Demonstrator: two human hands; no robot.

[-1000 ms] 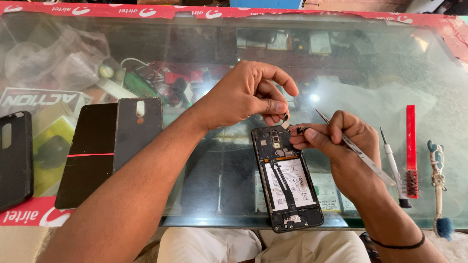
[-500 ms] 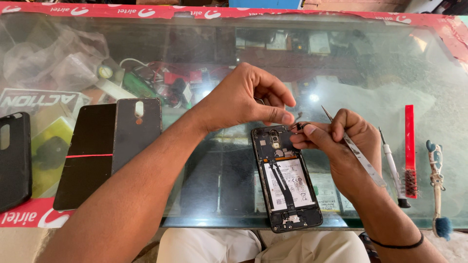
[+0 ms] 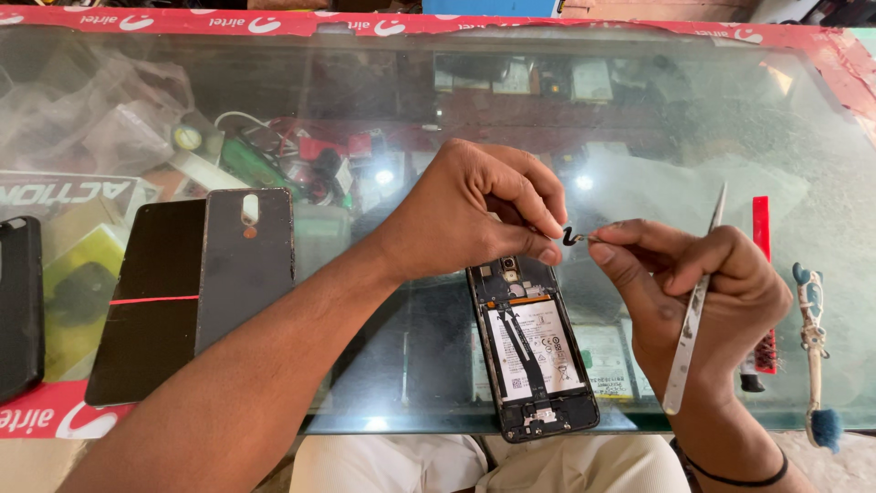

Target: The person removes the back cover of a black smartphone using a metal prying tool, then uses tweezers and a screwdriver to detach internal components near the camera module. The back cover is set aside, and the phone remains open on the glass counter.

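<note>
Counter: glass top (image 3: 274,91) with a red edge; clutter shows dimly under the glass.
Back covers: two dark panels (image 3: 196,283) lie flat at the left, side by side, one with a camera slot; a black case (image 3: 20,306) lies further left at the frame edge.
Phone: opened phone (image 3: 531,351) lies face down near the counter's front edge, back off, battery and a ribbon cable showing; it sits below and between the two hands.
Left hand: left hand (image 3: 474,215) hovers above the phone's top end, fingers curled in, thumb and forefinger tips pinched close by the small part; whether they touch it cannot be told.
Right hand: right hand (image 3: 703,283) pinches the part between thumb and forefinger, the other fingers folded round the tweezers.
Tweezers: metal tweezers (image 3: 695,310) run slanting through the right palm, tip up.
Brush: small brush (image 3: 810,351) lies at the far right, beside a red strip (image 3: 761,246).
Part: tiny black curled part (image 3: 572,237) hangs in the air between the two hands, just above the phone's top.
</note>
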